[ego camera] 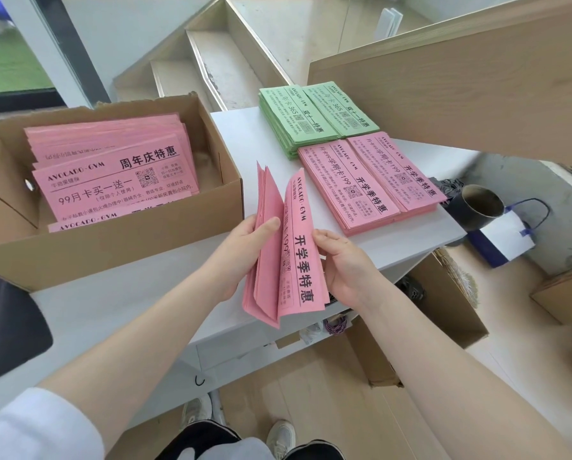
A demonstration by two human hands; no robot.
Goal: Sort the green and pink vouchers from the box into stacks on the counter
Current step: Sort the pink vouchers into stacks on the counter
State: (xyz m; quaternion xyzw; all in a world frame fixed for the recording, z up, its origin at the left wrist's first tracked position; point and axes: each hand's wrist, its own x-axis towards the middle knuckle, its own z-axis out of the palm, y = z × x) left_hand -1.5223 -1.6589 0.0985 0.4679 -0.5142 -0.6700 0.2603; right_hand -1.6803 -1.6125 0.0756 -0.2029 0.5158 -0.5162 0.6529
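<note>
Both hands' grip closes on one fanned bundle of pink vouchers, black-printed: left hand, right hand. Beyond the grip on the worktop: two green stacks, two pink stacks. Left: one box of pink vouchers.

We count two stacks of green paper vouchers side by side at the far right of the white counter, and two stacks of pink paper vouchers just nearer. One open brown cardboard box sits left. We hold one pink bundle between two hands.
</note>
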